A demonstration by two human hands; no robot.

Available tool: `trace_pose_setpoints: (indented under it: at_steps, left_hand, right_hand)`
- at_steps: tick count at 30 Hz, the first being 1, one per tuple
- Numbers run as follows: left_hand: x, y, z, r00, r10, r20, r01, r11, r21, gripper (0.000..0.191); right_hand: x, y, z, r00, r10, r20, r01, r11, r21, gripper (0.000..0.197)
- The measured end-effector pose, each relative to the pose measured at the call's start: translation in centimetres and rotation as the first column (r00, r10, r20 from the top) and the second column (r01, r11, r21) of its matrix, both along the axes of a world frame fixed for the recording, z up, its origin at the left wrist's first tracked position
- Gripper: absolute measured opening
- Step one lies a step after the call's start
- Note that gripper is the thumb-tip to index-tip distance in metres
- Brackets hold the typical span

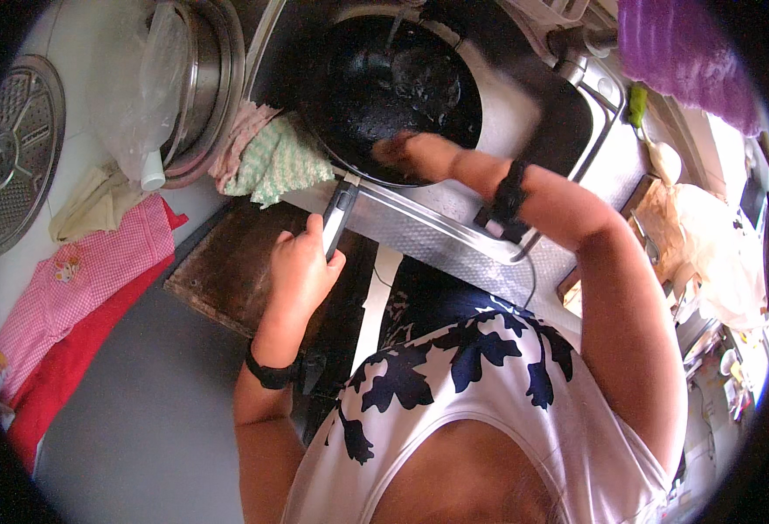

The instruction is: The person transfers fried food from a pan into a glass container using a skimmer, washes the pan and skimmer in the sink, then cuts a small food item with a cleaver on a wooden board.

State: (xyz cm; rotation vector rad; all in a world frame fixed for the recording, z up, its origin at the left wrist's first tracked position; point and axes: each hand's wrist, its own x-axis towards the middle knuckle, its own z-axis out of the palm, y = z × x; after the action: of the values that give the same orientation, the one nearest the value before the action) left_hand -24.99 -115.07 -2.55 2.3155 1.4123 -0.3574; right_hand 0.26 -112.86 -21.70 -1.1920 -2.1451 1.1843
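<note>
My left hand (304, 267) is closed around the black and silver handle (338, 219) of a dark wok (365, 85). The wok sits tilted in a stainless steel sink (512, 114), its inside wet and shiny. A thin stream of water (396, 29) seems to run down into it from the top. My right hand (427, 156) reaches over the near rim into the wok. Motion blurs its fingers, so whether they hold something is unclear. By the wok's left rim, a green-and-white striped cloth (283, 160) and a pink cloth (245, 141) hang over the sink's edge.
Left of the sink stand a large metal pot (207, 85) and a plastic bag (152, 98). A perforated metal disc (14, 154) leans farther left, above a pink checked cloth (96, 255). A purple towel (686, 59) hangs at upper right, with crumpled paper (699, 242) below.
</note>
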Motion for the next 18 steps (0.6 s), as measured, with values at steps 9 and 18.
trace_pose_setpoints:
  at_steps: [9,18]
  left_hand:
    - [0.0,-0.2,0.1,1.0,0.013,0.028,-0.014,1.0,0.022,0.033]
    - [-0.4,-0.4,0.1,0.996,0.088,0.001,-0.088,0.993,-0.081,0.037]
  right_hand:
    - [2.2,-1.0,1.9,0.98,0.153,-0.131,-0.162,0.985,-0.064,0.024]
    - [5.0,0.0,2.6,0.955,0.167,0.245,-0.143,0.983,-0.114,0.028]
